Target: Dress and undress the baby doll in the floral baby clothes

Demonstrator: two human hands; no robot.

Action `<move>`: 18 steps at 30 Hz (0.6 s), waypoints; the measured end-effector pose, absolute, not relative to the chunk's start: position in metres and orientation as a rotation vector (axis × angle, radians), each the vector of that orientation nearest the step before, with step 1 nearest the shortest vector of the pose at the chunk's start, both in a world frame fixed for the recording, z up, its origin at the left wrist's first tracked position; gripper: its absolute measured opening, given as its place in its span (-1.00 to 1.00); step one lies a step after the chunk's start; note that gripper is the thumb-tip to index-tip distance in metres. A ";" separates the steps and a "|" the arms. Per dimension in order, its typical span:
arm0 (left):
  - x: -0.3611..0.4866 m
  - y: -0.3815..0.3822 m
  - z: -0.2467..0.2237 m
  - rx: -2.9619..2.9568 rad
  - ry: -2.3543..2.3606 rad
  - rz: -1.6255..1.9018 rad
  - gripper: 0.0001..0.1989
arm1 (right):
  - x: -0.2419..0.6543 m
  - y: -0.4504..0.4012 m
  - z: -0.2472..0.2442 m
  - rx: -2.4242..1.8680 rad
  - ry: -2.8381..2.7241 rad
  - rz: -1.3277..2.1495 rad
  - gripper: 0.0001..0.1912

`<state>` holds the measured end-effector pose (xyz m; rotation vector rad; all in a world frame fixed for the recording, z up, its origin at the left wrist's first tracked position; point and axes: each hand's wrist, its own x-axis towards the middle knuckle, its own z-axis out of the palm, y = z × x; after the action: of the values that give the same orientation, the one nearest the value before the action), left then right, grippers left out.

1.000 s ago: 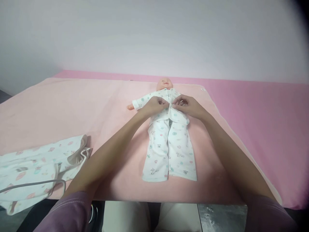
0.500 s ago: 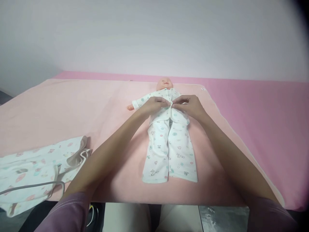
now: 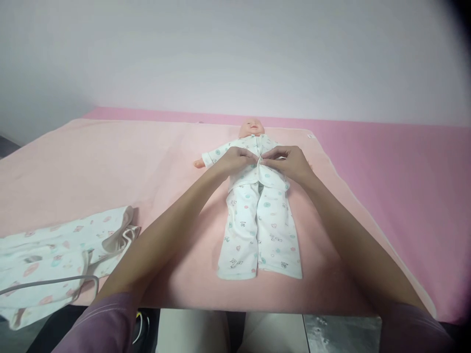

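Note:
A baby doll (image 3: 252, 127) lies on its back on a light pink cloth (image 3: 165, 147), head toward the wall. It wears a white printed jacket (image 3: 241, 176) and matching white trousers (image 3: 243, 235). My left hand (image 3: 239, 160) pinches the jacket's front edge from the left at the chest. From the right, my right hand (image 3: 285, 159) pinches the other side of the same front opening, its fingertips nearly meeting the left ones. Whatever small fastening lies between the fingertips is mostly hidden. The doll's left-side arm stretches out in its sleeve.
Folded white printed fabric (image 3: 66, 250) lies at the left front edge, with a grey cable (image 3: 47, 282) across it. A darker pink surface (image 3: 397, 196) shows at the right, and a pale wall (image 3: 235, 59) stands behind.
My fingertips have shifted very slightly at the jacket's front, still pinching it. A bit of the doll's hand now shows beyond my right wrist.

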<state>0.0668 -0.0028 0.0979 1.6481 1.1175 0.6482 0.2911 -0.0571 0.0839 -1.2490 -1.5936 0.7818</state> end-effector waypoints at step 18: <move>0.081 -0.010 0.082 1.623 1.061 0.819 -0.78 | 0.287 -0.052 0.078 -1.327 -1.624 0.741 -0.48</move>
<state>0.0809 -0.0104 0.0821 1.6227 1.0611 0.8192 0.2868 -0.0522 0.0783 -1.3275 -1.6237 0.7415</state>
